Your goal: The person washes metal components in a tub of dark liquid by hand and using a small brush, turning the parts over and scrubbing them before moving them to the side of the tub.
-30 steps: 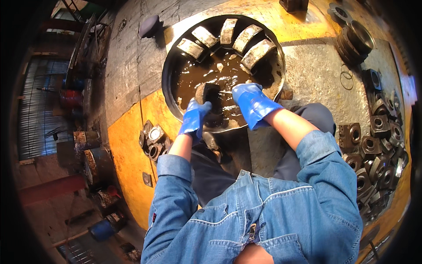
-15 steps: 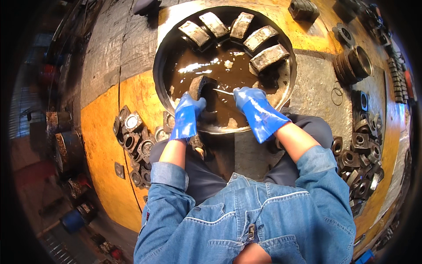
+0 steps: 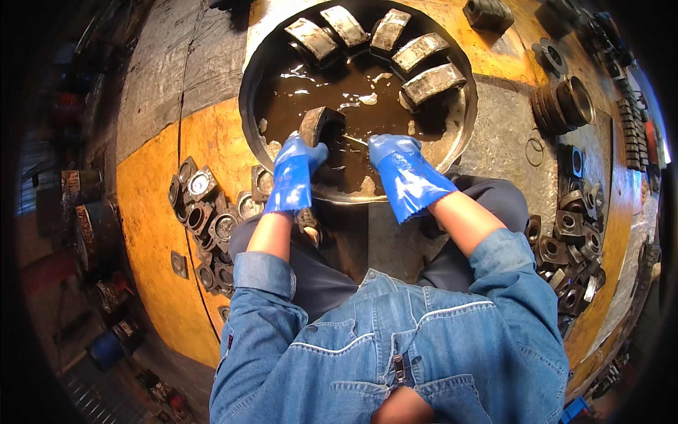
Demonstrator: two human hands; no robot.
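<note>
My left hand [image 3: 294, 166], in a blue rubber glove, grips a curved, dirty metal block [image 3: 311, 127] by its near end, tilted over the brown liquid. My right hand [image 3: 395, 169], gloved alike, is closed round a thin light-coloured rod-like tool [image 3: 355, 140]; its tip points at the block's inner side. Whether the tip touches the block, I cannot tell. Both hands are above the near part of a round dark basin [image 3: 344, 199] of murky brown liquid [image 3: 332, 95]. Several similar curved blocks [image 3: 432, 83] lean fanned out along the basin's far inner wall.
Loose greasy metal parts, some with round holes, lie in piles on the left [image 3: 205, 219] and on the right [image 3: 571, 226]. A ribbed cylindrical part [image 3: 558, 107] and a thin ring [image 3: 534, 151] are at the far right. Dark drums [image 3: 99, 233] stand at the left.
The view has shifted slightly, so the surroundings sit a little differently. The held block and both hands keep nearly the same places; the block and the tool appear slightly turned.
</note>
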